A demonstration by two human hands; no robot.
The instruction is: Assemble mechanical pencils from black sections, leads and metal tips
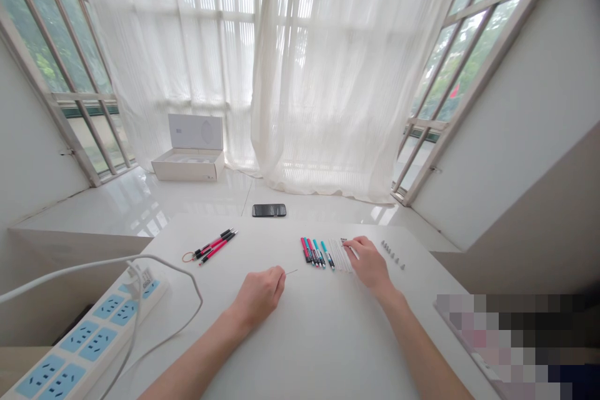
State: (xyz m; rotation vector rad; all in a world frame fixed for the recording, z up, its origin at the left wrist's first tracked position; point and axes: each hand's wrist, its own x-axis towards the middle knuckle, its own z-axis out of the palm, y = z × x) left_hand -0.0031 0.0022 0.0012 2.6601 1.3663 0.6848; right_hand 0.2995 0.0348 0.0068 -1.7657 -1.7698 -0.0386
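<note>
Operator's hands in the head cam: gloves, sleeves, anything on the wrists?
Both are bare: the left hand and right hand wear no gloves. The left forearm and right forearm show no sleeves, watch, bands, cables or markers.

Left pens [216,245]: pink and black
Right pens [317,254]: teal, pink and black
Power strip [89,332]: white, blue socket panels
Curtain [323,75]: white, faint stripes
Phone [269,210]: black
</note>
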